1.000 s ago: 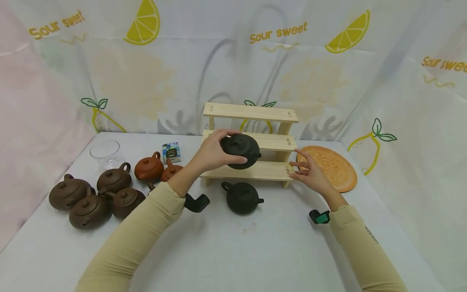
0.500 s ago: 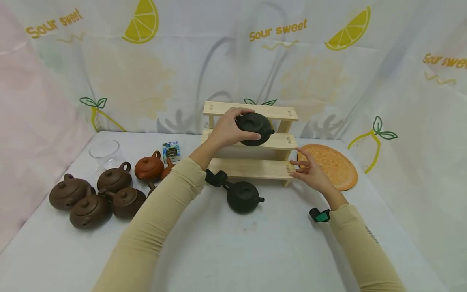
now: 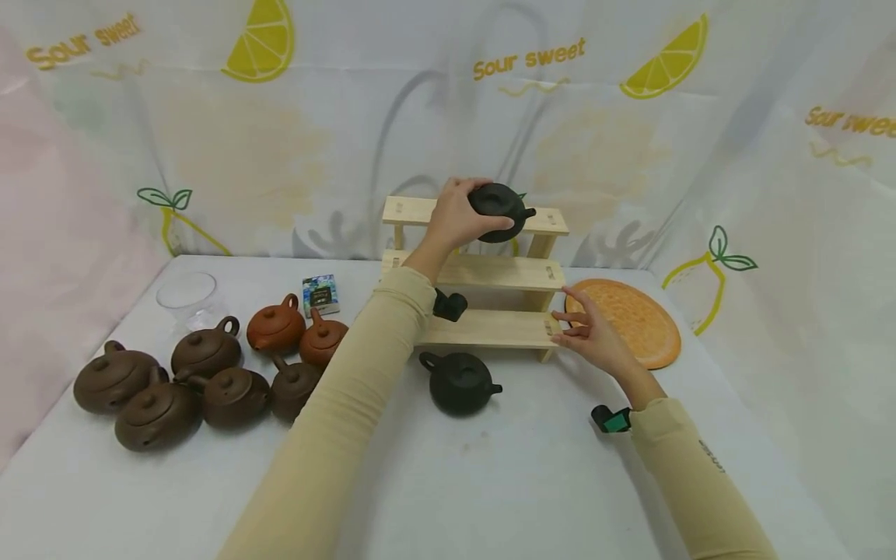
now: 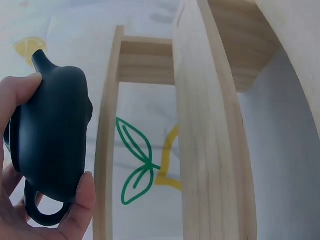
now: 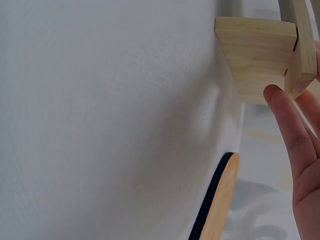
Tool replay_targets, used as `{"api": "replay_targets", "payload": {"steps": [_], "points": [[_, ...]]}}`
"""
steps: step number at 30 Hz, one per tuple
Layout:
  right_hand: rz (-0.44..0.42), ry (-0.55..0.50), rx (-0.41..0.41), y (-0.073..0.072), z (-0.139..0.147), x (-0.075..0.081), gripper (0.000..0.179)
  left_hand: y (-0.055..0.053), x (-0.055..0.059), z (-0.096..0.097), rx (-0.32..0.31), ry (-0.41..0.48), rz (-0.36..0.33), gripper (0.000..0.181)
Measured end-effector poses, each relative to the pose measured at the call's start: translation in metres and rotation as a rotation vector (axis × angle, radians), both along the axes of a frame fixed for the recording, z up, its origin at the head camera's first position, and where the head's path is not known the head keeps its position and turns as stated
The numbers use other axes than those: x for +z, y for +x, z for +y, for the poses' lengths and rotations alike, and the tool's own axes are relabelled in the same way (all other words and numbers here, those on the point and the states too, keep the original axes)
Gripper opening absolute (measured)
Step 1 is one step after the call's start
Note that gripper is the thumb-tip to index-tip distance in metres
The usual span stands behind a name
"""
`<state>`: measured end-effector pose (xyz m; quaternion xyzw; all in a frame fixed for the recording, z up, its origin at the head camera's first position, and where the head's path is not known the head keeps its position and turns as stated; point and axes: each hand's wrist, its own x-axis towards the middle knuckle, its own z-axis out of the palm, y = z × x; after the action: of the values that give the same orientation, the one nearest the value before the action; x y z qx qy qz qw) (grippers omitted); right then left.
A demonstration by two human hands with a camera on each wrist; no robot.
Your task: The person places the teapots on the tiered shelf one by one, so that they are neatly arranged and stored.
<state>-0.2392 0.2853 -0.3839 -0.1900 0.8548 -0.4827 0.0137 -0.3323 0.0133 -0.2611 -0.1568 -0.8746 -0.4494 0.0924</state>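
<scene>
A black teapot [image 3: 498,204] is in my left hand [image 3: 458,215], thumb on the near side and fingers behind. In the head view it overlaps the top board of a three-step wooden stand [image 3: 500,272]. The left wrist view shows a narrow gap between this teapot [image 4: 55,135] and the top board [image 4: 106,150]; its spout and loop handle are both visible. My right hand [image 3: 595,334] holds the right end of the stand's lowest board, thumb below and fingers above. A second black teapot [image 3: 460,383] sits on the table before the stand.
At left are several brown teapots [image 3: 159,416], two reddish ones [image 3: 276,325], a clear glass bowl [image 3: 187,295] and a small patterned box [image 3: 320,295]. A round pizza-like board [image 3: 626,323] lies right of the stand. A printed curtain [image 3: 350,117] hangs behind.
My left hand has lifted the black teapot up and slightly right, from the lower steps to the top board's height. The right hand has stayed at the stand's end.
</scene>
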Motion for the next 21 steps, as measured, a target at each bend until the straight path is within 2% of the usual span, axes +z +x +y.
{"api": "replay_targets", "payload": {"steps": [3, 6, 10, 14, 18, 20, 21], "points": [[0.016, -0.001, 0.005, -0.001, 0.001, -0.001, 0.082, -0.005, -0.001, 0.006, 0.015, -0.047, 0.009, 0.072], [0.022, 0.014, -0.001, -0.001, 0.003, -0.001, 0.082, -0.008, -0.002, 0.012, 0.026, -0.056, -0.004, 0.074], [0.040, 0.034, -0.014, -0.001, 0.001, -0.002, 0.081, -0.007, -0.003, 0.009, 0.048, -0.021, -0.039, 0.072], [0.037, 0.037, -0.016, 0.002, -0.004, 0.003, 0.079, -0.007, -0.004, 0.005, 0.063, -0.058, -0.038, 0.071], [0.009, 0.069, -0.036, 0.014, -0.012, 0.018, 0.077, -0.006, -0.009, 0.007, 0.071, -0.151, 0.025, 0.075], [-0.006, 0.090, -0.052, 0.019, -0.015, 0.024, 0.077, -0.004, -0.015, 0.011, 0.106, -0.132, 0.086, 0.076], [-0.009, 0.098, -0.058, 0.018, -0.013, 0.021, 0.078, -0.003, -0.018, 0.014, 0.130, -0.114, 0.120, 0.075]]}}
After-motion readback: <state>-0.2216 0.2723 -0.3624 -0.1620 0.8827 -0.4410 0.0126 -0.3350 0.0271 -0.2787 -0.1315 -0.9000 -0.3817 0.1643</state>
